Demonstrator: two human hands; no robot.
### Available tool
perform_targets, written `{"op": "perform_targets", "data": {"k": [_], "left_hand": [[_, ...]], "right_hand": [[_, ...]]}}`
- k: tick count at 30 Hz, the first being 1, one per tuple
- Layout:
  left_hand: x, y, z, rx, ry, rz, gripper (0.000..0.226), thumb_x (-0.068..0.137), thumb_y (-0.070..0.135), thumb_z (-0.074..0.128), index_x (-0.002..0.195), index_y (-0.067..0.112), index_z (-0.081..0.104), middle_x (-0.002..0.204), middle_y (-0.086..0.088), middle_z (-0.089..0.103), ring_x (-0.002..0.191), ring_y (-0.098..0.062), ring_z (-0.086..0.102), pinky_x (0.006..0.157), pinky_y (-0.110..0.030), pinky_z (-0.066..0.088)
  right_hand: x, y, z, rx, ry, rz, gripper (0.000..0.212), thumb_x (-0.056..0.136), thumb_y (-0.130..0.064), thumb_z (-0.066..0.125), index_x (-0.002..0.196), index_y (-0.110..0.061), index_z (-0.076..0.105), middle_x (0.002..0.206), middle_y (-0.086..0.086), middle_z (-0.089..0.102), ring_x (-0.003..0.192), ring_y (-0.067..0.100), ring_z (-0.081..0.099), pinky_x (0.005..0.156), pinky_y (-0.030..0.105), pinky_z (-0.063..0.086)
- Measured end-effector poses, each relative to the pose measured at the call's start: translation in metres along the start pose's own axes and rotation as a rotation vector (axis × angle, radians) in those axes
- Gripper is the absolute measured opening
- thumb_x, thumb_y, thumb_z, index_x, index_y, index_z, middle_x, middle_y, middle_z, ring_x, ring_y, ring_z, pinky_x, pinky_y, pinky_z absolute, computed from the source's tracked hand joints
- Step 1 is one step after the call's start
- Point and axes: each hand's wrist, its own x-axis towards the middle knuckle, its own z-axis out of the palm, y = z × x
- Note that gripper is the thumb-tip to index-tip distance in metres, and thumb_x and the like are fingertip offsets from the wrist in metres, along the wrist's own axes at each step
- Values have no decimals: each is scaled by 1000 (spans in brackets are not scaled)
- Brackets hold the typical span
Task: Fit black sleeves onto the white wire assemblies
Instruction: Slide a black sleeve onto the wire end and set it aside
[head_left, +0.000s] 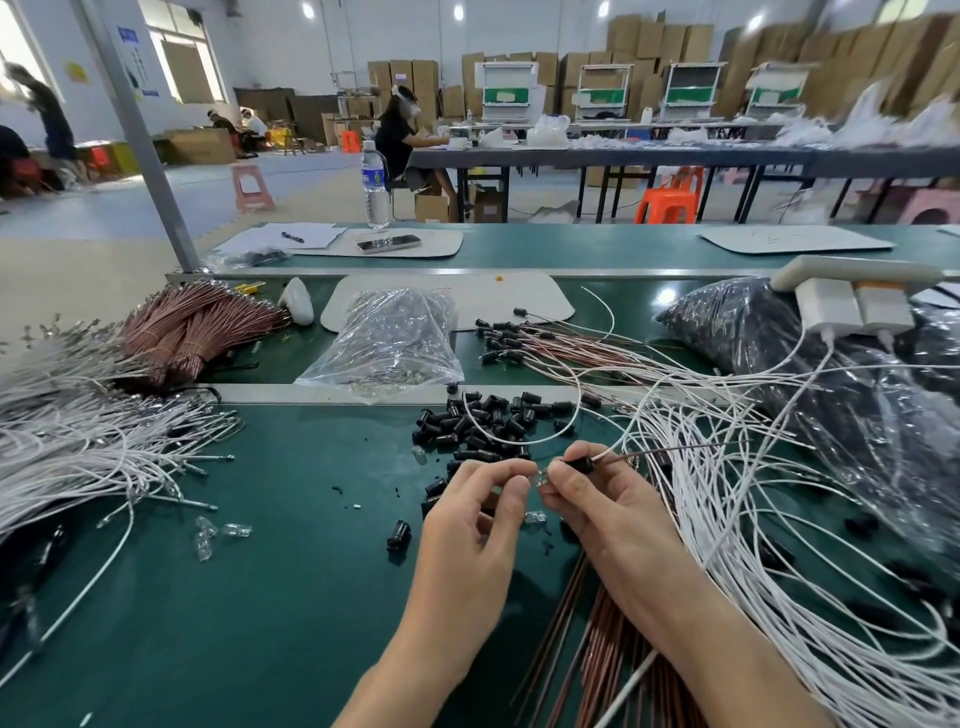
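The short black plastic sleeve (583, 464) sits pinched in the tips of our right hand (597, 509), just above the green bench (260, 597), w/ a thin white wire (524, 443) and a brown lead coming out of its right end. Our left hand (467, 525) is curled too, thumb and forefinger closed on a small clear part (540, 475) right at the sleeve's mouth; whether that's a bulb or a terminal we can't tell. We judge the sleeve light, rigid and a bit slick, so it's best held round the barrel, not the rim, to keep the bore open. The wire looks limp and springy: hold it close to the end, since farther back it will prob. buckle instead of pushing through. The clear part looks fragile, so we'd use light pressure and no twisting. Just beyond the hands lies a heap of loose black sleeves (483, 421), w/ the wire's loop draped over it. To the right sprawls a tangle of white wire assemblies (727, 519), some sleeved, and to the left another white bundle (78, 447). A few clear glass bulbs (208, 535) lie left of the hands, and farther back a clear plastic bag (395, 332) of small parts.
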Motion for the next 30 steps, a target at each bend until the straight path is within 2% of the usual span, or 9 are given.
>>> {"op": "perform_targets", "data": {"k": [2, 5, 7, 11, 15, 23, 30], "left_hand": [[-1, 0, 0, 45, 32, 26, 23, 100, 43, 49, 113, 36, 67, 104, 18, 63, 93, -9, 64, 72, -16, 48], [-1, -3, -1, 27, 89, 14, 23, 100, 48, 47, 112, 41, 65, 104, 18, 64, 91, -9, 64, 74, -22, 50], [-2, -4, -2, 9, 85, 4, 20, 100, 47, 49, 111, 43, 65, 104, 17, 65, 91, -9, 64, 75, -25, 51], [-2, -1, 0, 42, 38, 35, 21, 100, 44, 50, 113, 39, 66, 103, 17, 64, 92, -9, 64, 74, -17, 48], [-1, -3, 0, 61, 31, 47, 22, 101, 42, 51, 114, 35, 67, 103, 18, 63, 94, -9, 63, 74, -15, 48], [-1, -3, 0, 4, 29, 24, 20, 99, 41, 53, 111, 36, 69, 100, 16, 67, 92, -10, 65, 73, -17, 50], [-2, -2, -1, -125, 66, -3, 15, 97, 28, 61, 106, 31, 73, 90, 7, 71, 82, -12, 68, 69, -15, 52]], "right_hand": [[0, 0, 0, 0, 3, 5, 23, 70, -12, 77, 92, -12, 69, 81, 5, 71, 74, 15, 71, 69, 20, 58], [0, -1, -1, 19, 19, 15, 26, 72, -11, 75, 96, -8, 66, 82, 7, 70, 73, 16, 70, 69, 20, 58], [0, -2, -2, 32, 25, 18, 24, 73, -9, 74, 95, -8, 66, 82, 7, 70, 73, 16, 70, 69, 20, 58], [-1, -2, -1, 36, 18, 25, 22, 72, -9, 75, 93, -10, 69, 82, 7, 70, 74, 17, 71, 70, 20, 58], [-2, -2, 0, 5, 4, 14, 14, 71, -13, 78, 82, -20, 76, 83, 5, 71, 76, 16, 71, 71, 20, 58], [-4, 0, 0, -69, -13, -23, 20, 65, -27, 84, 84, -27, 76, 86, 4, 72, 82, 17, 71, 77, 21, 57], [-3, 7, 2, -105, 6, -59, 23, 65, -31, 85, 86, -27, 74, 89, 3, 72, 84, 17, 71, 79, 23, 56]]}}
